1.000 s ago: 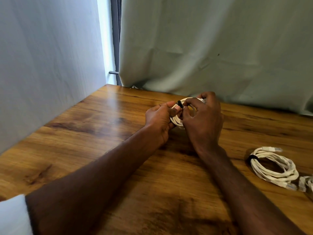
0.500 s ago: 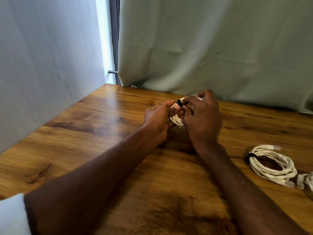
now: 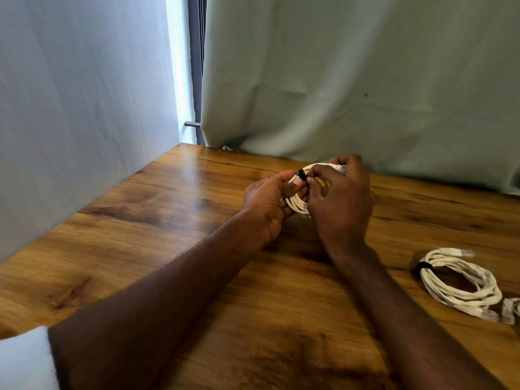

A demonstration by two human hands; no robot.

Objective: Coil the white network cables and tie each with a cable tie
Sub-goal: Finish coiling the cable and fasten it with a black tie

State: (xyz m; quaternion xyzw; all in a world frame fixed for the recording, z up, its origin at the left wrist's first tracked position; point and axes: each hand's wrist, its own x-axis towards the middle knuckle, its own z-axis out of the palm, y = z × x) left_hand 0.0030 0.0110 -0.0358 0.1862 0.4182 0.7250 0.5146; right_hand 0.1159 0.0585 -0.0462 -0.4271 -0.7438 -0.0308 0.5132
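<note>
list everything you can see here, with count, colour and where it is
held cable coil: one, white, between both hands above the table's far middle
cable tie: one, black, on the held coil's top
tied cable coil: one, white with a black tie, lying on the table at right
table: one, brown wood
curtain: one, pale green, behind the table
wall: one, white, at left
left hand: gripping the coil
right hand: pinching at the tie

A plain indoor room, likely a home

A wood-grain table (image 3: 174, 249) was set against a bare pale wall (image 3: 84, 108), and a pale green curtain (image 3: 351, 80) was hung behind it beside a dark window frame (image 3: 195, 66) lit by daylight.
</note>
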